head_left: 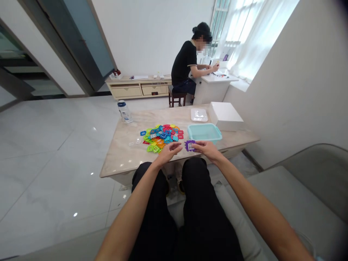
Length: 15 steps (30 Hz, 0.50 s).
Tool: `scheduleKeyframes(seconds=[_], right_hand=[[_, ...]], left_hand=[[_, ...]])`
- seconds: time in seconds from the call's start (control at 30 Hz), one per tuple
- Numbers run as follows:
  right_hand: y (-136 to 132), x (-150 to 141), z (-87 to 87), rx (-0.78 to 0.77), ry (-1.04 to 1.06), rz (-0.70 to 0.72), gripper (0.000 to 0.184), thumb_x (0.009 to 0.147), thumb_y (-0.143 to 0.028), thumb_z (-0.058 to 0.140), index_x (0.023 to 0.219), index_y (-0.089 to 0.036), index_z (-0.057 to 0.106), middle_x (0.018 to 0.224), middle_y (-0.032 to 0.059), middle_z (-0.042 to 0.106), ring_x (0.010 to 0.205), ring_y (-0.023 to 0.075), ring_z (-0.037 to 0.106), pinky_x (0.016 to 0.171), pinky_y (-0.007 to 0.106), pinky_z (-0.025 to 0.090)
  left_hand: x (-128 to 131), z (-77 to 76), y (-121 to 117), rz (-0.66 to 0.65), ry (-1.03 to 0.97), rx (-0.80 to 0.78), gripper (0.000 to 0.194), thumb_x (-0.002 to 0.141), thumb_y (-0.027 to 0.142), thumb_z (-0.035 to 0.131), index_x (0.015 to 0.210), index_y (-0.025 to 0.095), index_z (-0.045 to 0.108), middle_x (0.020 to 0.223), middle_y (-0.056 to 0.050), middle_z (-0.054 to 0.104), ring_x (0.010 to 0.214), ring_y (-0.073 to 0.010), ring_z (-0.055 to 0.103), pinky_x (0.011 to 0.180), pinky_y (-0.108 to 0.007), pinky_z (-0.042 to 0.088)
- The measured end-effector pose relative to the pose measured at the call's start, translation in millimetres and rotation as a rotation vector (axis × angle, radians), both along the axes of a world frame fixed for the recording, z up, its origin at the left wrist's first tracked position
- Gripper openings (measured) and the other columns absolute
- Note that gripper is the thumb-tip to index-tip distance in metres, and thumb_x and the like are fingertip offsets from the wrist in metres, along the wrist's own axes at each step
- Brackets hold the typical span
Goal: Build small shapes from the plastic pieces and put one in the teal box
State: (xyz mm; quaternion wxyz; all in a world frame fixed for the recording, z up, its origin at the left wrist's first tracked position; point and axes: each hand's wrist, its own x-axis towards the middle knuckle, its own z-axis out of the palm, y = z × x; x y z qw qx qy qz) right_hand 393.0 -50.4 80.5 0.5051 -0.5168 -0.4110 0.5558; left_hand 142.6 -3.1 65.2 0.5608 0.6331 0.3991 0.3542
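My right hand [207,149] pinches a purple square building tile [189,145] with a small window insert, held just over the near edge of the marble table [122,156]. My left hand [169,151] hovers a little to the left of the tile, fingers loosely curled, and I see nothing in it. A heap of colourful interlocking tiles [162,137] lies on the table just beyond my left hand. A turquoise plastic tub [204,132] stands right behind the purple tile.
A clear lid [199,115] and a white box [225,116] lie at the table's far right, a water bottle [124,111] at its far left. Small clear pieces [134,143] lie left of the heap. Another person [187,65] sits at a white desk [214,85] beyond.
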Motion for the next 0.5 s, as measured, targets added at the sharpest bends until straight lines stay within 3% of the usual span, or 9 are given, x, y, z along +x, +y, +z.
scheduleKeyframes(seconds=[0.13,0.27,0.4,0.5], right_hand=[[0,31,10.0,-0.015,-0.003,-0.121,0.045,0.065,-0.038,0.107,0.097,-0.013,0.087,0.106,0.0135,0.086,0.095,0.0243,0.082,0.092,0.036,0.07],[9,70,18.4,-0.011,-0.038,-0.166,0.038,0.074,-0.035,0.103,0.098,-0.01,0.086,0.106,0.0154,0.086,0.092,0.0231,0.082,0.092,0.034,0.07],[42,105,17.4,-0.026,-0.04,-0.254,0.035,0.072,-0.028,0.105,0.094,-0.008,0.085,0.102,0.0161,0.085,0.092,0.0219,0.081,0.091,0.032,0.071],[81,122,8.2,-0.07,-0.068,-0.256,0.033,0.073,-0.024,0.104,0.093,-0.007,0.084,0.099,0.0165,0.085,0.091,0.0209,0.081,0.091,0.032,0.071]], left_hand=[[-15,-3.6,-4,0.158,0.029,-0.085,0.069,0.083,0.076,0.074,0.118,0.016,0.078,0.122,-0.018,0.081,0.115,-0.0287,0.076,0.084,-0.033,0.06],[-22,-7.1,-3,0.203,0.065,-0.079,0.072,0.082,0.078,0.071,0.117,0.016,0.076,0.117,-0.017,0.081,0.112,-0.0284,0.076,0.083,-0.033,0.06],[-15,-11.4,7,0.236,0.175,0.082,0.061,0.08,0.071,0.077,0.109,0.017,0.077,0.109,-0.014,0.081,0.102,-0.0282,0.076,0.086,-0.038,0.061],[3,-13.0,31,0.216,0.25,0.181,0.047,0.087,0.061,0.073,0.107,0.019,0.078,0.108,-0.013,0.082,0.098,-0.028,0.076,0.09,-0.041,0.061]])
